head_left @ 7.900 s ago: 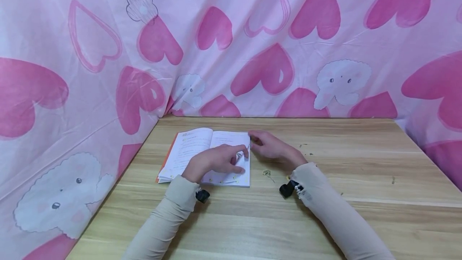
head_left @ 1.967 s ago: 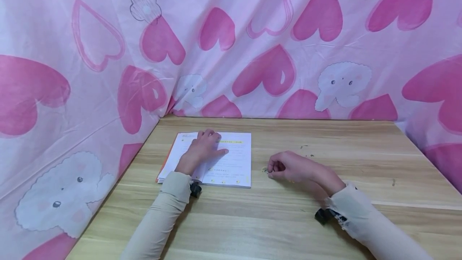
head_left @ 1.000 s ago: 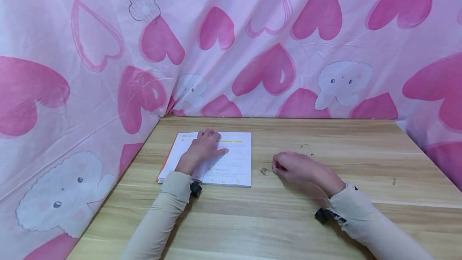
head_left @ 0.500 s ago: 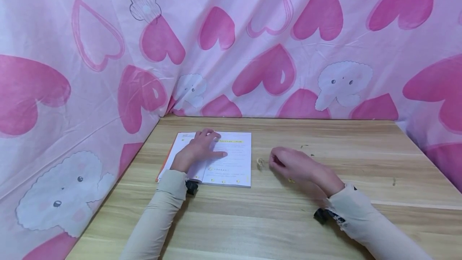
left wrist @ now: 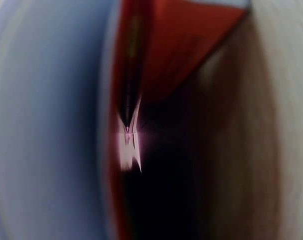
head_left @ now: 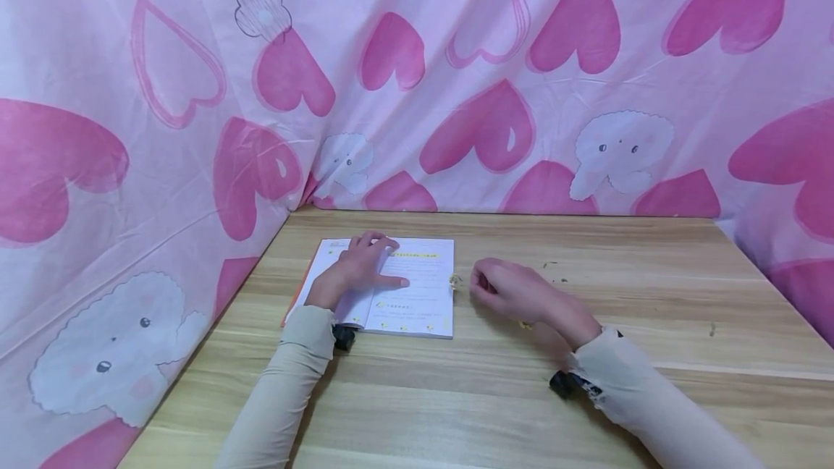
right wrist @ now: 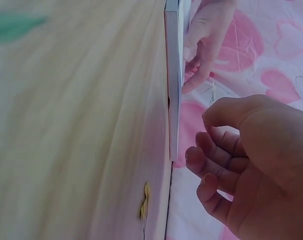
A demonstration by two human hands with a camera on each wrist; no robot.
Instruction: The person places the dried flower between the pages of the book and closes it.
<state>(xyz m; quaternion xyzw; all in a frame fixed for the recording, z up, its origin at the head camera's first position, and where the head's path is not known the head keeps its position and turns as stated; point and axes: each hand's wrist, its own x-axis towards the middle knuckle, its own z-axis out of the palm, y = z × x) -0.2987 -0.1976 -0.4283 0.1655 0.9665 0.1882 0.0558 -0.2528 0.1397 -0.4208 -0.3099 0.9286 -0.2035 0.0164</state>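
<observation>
One sprig (head_left: 455,281), pinched in the right grip (head_left: 511,292), has neared the book (head_left: 423,310), seemingly ready under the spread left grip (head_left: 357,268).

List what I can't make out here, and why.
Head view: the wording in the book; too small, partly covered by the left hand.
Head view: how the right hand pinches the dried flower; the hand's back hides it.
Left wrist view: the middle; dark and blurred.
Right wrist view: the green shape; blurred, cut off by the left edge.
</observation>
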